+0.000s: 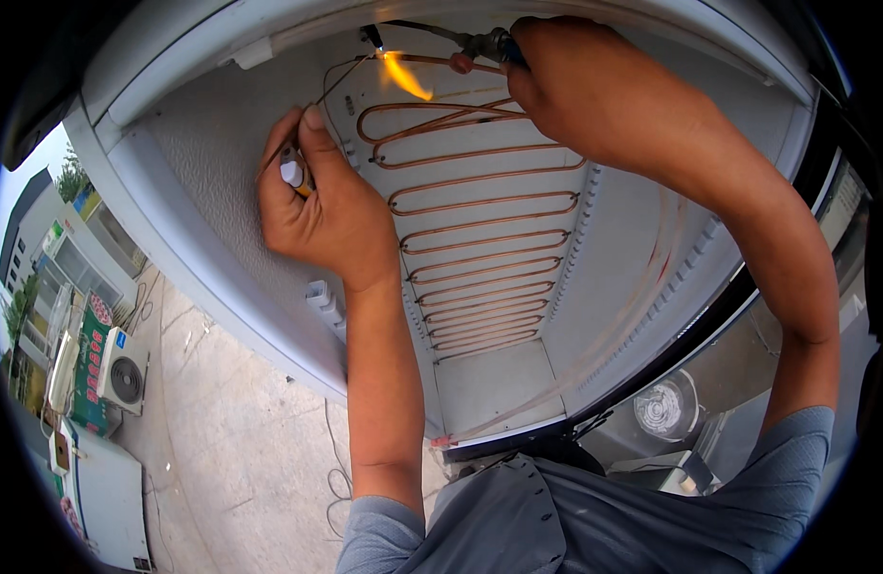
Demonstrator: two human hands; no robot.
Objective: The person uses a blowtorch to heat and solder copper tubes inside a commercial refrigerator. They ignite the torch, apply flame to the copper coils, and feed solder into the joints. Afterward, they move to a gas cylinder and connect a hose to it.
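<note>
The left hand (325,206) is raised inside the open white cabinet (153,196), close to its left wall. Its thumb and forefinger pinch a thin rod (344,80), which leaves the fingertips slanting up and to the right, toward the cabinet's upper edge. A short white-ended stick (292,174) sits lower in the same hand, tucked between the curled fingers and the palm.

The right hand (575,86) is up by the cabinet's top edge, right of the left hand and well apart from it. Its fingers are curled around the handle of a torch (480,45); the torch's slim neck reaches left toward the rod's far end. A yellow flame (405,77) burns beside that end, clear of both hands' fingers. The tip is small and dark here, so I can't tell whether the rod touches the pipe there.

Below the flame, a copper coil (485,234) zigzags down the back wall, the left hand lying to its left. A white bracket (323,298) is fixed low on the left wall, beneath the left hand.
</note>
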